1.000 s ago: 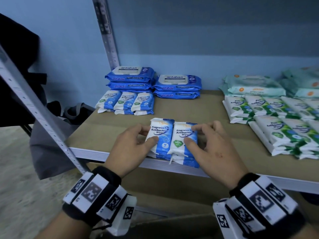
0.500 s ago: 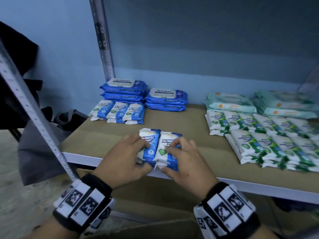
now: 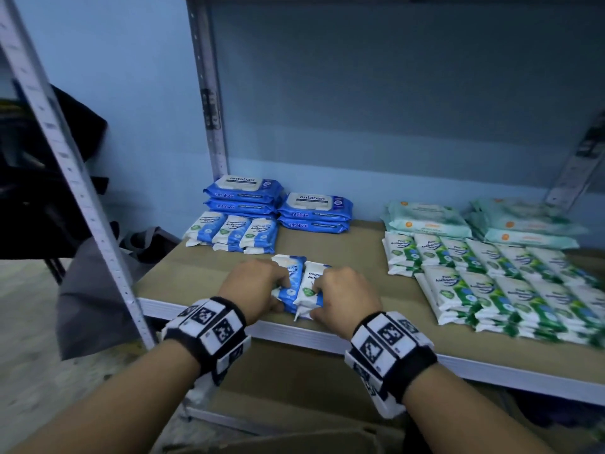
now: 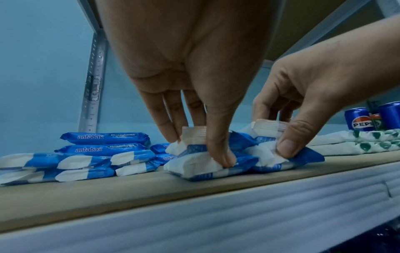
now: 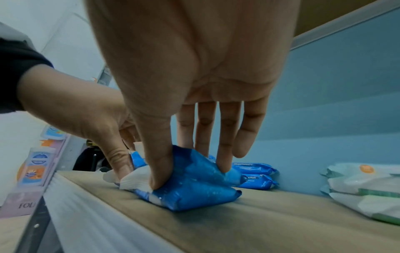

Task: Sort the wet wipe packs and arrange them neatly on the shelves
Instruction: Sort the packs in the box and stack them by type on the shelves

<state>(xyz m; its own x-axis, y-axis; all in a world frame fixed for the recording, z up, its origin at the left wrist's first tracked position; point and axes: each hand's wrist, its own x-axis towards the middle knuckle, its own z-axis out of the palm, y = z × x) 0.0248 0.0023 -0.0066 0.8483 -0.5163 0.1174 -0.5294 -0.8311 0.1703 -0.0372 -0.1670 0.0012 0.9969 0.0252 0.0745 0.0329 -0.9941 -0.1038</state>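
Left hand (image 3: 253,285) and right hand (image 3: 343,294) side by side, each pinching blue packs (image 3: 302,283) at shelf (image 3: 360,276) front edge. Behind packs, blue stacks (image 3: 248,217); right of packs, green rows (image 3: 484,273).

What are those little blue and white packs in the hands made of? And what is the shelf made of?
The blue and white packs look like thin, soft plastic film: shiny, and crumpling where the left hand and right hand pinch them. The shelf looks like a matte brown board, maybe pressed wood, with a pale ribbed front edge, probably metal.
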